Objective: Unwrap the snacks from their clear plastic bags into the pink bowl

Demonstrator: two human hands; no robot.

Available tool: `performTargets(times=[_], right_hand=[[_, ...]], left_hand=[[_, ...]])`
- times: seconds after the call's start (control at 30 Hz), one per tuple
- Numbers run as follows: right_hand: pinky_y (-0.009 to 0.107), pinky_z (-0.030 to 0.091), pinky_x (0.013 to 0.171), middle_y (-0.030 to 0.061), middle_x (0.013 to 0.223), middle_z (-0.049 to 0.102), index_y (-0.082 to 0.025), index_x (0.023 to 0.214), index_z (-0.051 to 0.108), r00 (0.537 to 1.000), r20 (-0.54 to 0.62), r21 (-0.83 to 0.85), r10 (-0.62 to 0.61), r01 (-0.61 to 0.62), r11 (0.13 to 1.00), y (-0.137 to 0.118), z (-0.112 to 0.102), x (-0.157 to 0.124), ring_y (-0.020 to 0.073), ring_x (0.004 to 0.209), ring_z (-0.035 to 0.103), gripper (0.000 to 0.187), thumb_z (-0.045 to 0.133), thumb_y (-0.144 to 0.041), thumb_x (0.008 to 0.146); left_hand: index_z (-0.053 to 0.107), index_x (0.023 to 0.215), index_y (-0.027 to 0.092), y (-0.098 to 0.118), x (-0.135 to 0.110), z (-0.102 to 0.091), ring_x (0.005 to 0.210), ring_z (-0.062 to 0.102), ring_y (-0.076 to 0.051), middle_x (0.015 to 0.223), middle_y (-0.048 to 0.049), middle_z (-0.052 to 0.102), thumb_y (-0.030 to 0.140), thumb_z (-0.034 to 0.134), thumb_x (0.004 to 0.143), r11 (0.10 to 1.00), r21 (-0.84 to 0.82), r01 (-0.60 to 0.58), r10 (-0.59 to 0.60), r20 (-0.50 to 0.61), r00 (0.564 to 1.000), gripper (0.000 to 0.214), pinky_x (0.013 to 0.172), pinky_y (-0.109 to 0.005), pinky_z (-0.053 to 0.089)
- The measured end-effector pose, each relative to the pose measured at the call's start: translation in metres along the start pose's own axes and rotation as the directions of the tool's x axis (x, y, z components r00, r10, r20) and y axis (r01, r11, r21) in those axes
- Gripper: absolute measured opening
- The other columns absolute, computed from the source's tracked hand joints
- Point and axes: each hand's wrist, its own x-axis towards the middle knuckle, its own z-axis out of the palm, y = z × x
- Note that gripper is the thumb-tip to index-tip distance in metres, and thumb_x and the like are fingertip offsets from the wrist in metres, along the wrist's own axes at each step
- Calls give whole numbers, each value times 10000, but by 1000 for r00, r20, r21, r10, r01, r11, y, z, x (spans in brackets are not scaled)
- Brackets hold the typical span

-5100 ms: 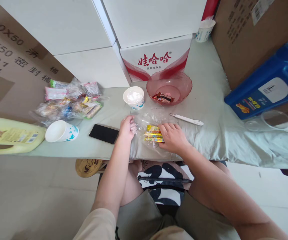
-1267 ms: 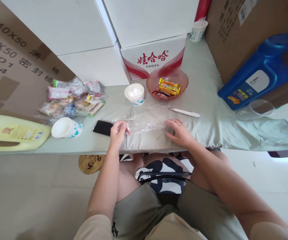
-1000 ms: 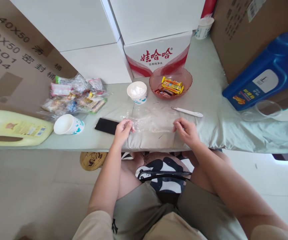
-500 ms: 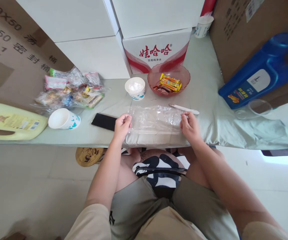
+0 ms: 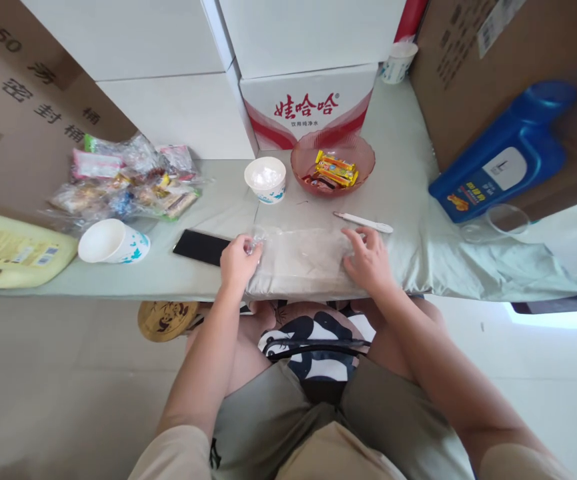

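bag [image 5: 301, 257]: thin clear plastic, crinkled, faint sheen
cloth [image 5: 408, 193]: pale green fabric, matt, softly creased
bowl [image 5: 301, 163]: pink see-through plastic, ribbed, glossy
wrappers [image 5: 335, 170]: shiny printed film, foil-like
cup [image 5: 268, 195]: white paper, matt, blue print
phone [image 5: 201, 247]: black, smooth, glossy face
stick [image 5: 363, 222]: white plastic, smooth, dull shine
blue jug [image 5: 503, 160]: hard plastic, smooth, slight gloss, glossy label
yellow jug [image 5: 13, 250]: plastic, smooth, softer sheen
box [image 5: 463, 73]: brown cardboard, dull, rough-looking
snack packs [image 5: 128, 183]: clear crackly film, glinting under the room light

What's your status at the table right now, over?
Left hand pinches left end of clear plastic bag. Right hand flat on its right end. Bag looks empty. Black phone, white pen close by, not blocking.
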Motion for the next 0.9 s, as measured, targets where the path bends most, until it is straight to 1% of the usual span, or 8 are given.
performTargets(times=[0.13, 0.33, 0.47, 0.6, 0.67, 0.77, 0.83, 0.9], right_hand=[[583, 479, 965, 160, 1377, 520, -299, 1394, 556, 995, 66, -112, -71, 78, 991, -11, -10, -23, 394, 1216, 529, 584, 535, -153, 829], [607, 422, 1065, 162, 1369, 524, -290, 1352, 561, 943, 247, -48, -224, 243, 969, -17, -43, -60, 407, 1351, 460, 465, 574, -242, 890], [552, 457, 1074, 149, 1356, 538, -281, 1343, 537, 964, 202, 165, -173, 141, 976, -19, -43, -31, 350, 1296, 540, 439, 592, -363, 915], [515, 439, 1119, 182, 1443, 520, -200, 1450, 454, 926, 302, 345, -227, 116, 931, -34, -9, 22, 348, 1365, 508, 735, 722, -350, 781], [484, 470, 1068, 182, 1396, 584, -182, 1441, 475, 878, 397, 393, -269, 103, 914, -45, 8, 39, 341, 1305, 561, 780, 755, -323, 726], [369, 518, 823, 77, 945, 729, -198, 1108, 657, 831, 489, 446, -264, 23, 895, -56, 22, 44, 237, 882, 684, 327, 649, -270, 788], [303, 469, 669, 6, 686, 649, -210, 874, 633, 851, 480, 536, -214, -92, 839, -58, 23, 42, 167, 648, 610, 105, 582, -289, 827], [272, 423, 573, -30, 587, 579, -224, 803, 564, 886, 451, 667, -106, -256, 699, -59, 22, 40, 137, 549, 547, 147, 564, -366, 839]], left_hand=[[707, 1043, 206, -1, 4, 9, 1266, 569, -338, 1281, -161, 631, 303, 770, 755, 976, -30, -216, 218, 60, 974, 310, 1120, -475, 428], [636, 1235, 224, 8, 11, 16, 1086, 665, -266, 1108, -98, 716, 153, 736, 760, 960, -196, -200, 247, 255, 935, 491, 1042, -428, 483], [627, 1237, 229, 14, 9, 16, 887, 675, -172, 914, -18, 695, 72, 664, 769, 920, -362, -152, 279, 330, 902, 495, 921, -336, 512], [624, 1164, 200, 11, 1, 9, 796, 650, -121, 841, 20, 639, 106, 702, 751, 817, -574, -52, 330, 393, 858, 430, 813, -271, 526], [624, 1138, 204, 8, -1, 3, 783, 658, -121, 836, 20, 636, 163, 770, 721, 752, -658, 36, 330, 423, 844, 443, 765, -253, 533], [622, 1148, 233, 5, 1, -7, 844, 700, -149, 950, -13, 683, 236, 887, 634, 560, -807, 186, 302, 408, 861, 579, 758, -254, 552], [622, 1176, 262, 6, 5, -10, 998, 715, -188, 1136, -52, 703, 310, 937, 586, 347, -905, 246, 240, 339, 910, 671, 843, -278, 565], [634, 1217, 278, 12, 9, -6, 1188, 672, -237, 1327, -88, 667, 403, 956, 558, 188, -929, 319, 203, 354, 913, 744, 948, -309, 553]])
